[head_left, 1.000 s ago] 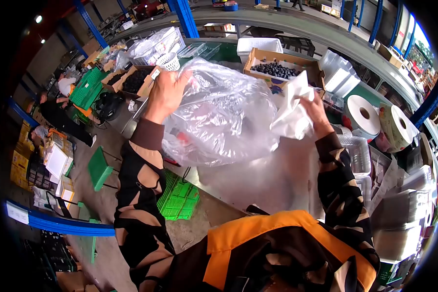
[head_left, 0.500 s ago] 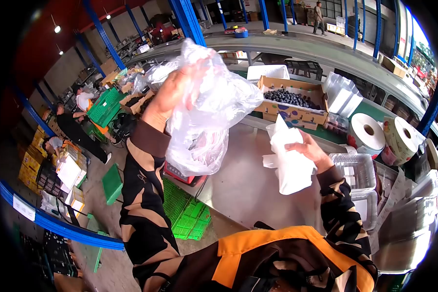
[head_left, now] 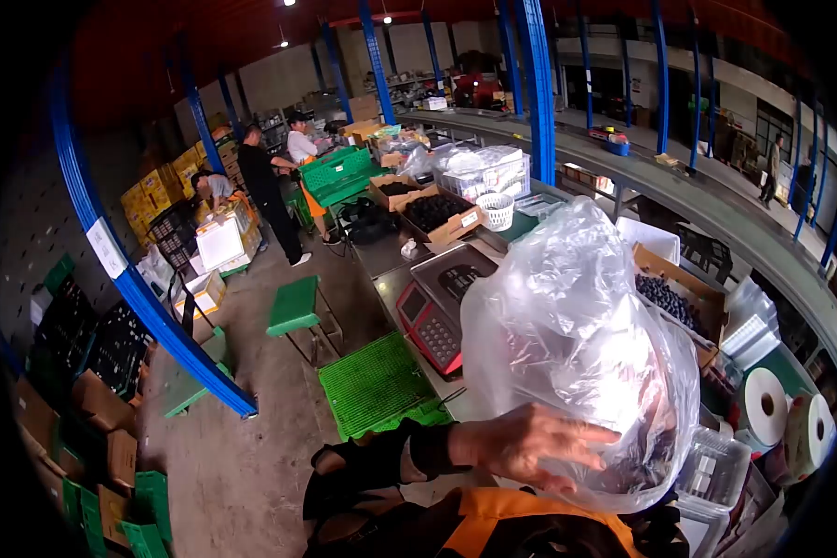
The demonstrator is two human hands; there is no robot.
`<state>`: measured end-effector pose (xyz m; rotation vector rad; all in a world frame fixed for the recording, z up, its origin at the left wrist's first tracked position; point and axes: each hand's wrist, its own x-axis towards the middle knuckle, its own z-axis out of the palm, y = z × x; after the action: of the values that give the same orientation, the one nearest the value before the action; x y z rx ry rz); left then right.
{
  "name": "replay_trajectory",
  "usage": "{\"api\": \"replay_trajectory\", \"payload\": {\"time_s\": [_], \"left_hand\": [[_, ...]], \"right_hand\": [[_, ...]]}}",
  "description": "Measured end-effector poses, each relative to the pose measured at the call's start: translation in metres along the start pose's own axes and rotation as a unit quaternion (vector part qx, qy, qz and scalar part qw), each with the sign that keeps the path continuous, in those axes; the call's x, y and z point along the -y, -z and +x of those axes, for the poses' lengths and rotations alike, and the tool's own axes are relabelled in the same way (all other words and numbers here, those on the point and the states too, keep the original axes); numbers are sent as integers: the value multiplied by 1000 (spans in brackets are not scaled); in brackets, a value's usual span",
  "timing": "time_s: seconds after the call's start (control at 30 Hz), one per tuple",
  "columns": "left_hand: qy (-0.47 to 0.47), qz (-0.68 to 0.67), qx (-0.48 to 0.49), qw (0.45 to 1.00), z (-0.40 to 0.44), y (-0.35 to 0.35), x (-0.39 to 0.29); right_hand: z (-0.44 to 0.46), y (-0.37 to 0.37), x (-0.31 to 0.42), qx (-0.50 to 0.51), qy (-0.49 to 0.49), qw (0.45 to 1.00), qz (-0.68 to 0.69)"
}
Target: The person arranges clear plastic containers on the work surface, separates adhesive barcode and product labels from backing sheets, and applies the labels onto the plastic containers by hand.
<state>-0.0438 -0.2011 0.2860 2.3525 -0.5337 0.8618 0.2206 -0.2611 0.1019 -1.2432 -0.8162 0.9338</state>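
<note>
A large clear plastic bag (head_left: pixel 567 316) fills the space before me, puffed out and crinkled. Against its lower left side lies my left hand (head_left: pixel 530 446), fingers stretched out and touching the film. My right hand is behind or inside the bag; only a blurred skin tone shows through at its right side, so its fingers cannot be read. A bright white patch shows through the middle of the bag; whether it is white paper or glare I cannot tell. Left of the bag is a red weighing scale (head_left: pixel 428 325) with a keypad.
Boxes of dark grapes stand behind (head_left: pixel 442 212) and right of the bag (head_left: pixel 670 302). Clear plastic trays (head_left: pixel 713 470) and label rolls (head_left: pixel 764 406) are at right. A green crate (head_left: pixel 381 383), green stool (head_left: pixel 294 305) and blue post (head_left: pixel 149 288) stand left. Several people are farther off.
My view has swung left. The bag, bunched in my raised left hand before, is now opened out wide. My left hand has come down to its lower side. The white sheet in my right hand no longer shows plainly.
</note>
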Motion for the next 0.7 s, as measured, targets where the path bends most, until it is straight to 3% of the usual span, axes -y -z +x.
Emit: {"api": "replay_trajectory", "payload": {"time_s": [0.03,0.07,0.17,0.3,0.33,0.37,0.43,0.53,0.63,0.7], "left_hand": [[-18,97,-146,984,-3,30,-1],[89,132,-316,935,-13,55,-10],[276,-4,-379,883,-46,23,56],[308,38,-158,937,-32,-80,48],[360,-135,-184,905,-34,-100,41],[407,-292,-227,835,-35,-120,33],[427,-467,-214,744,-86,-130,43],[474,-283,-230,801,-147,-83,-34],[568,-261,-213,751,-219,-56,-78],[558,-256,-266,743,-261,-40,-86]], "right_hand": [[-14,15,0,-16,-16,1000,5],[-22,20,1,-29,-26,999,10],[-44,43,4,-58,-48,997,15],[-61,52,8,-64,-54,996,25],[-64,52,9,-58,-53,996,30],[-64,49,11,-51,-55,996,41],[-66,40,18,-25,-50,997,62],[-67,8,28,22,-51,993,104],[-52,-49,40,99,-46,985,135],[-40,-100,42,148,-48,976,150]]}}
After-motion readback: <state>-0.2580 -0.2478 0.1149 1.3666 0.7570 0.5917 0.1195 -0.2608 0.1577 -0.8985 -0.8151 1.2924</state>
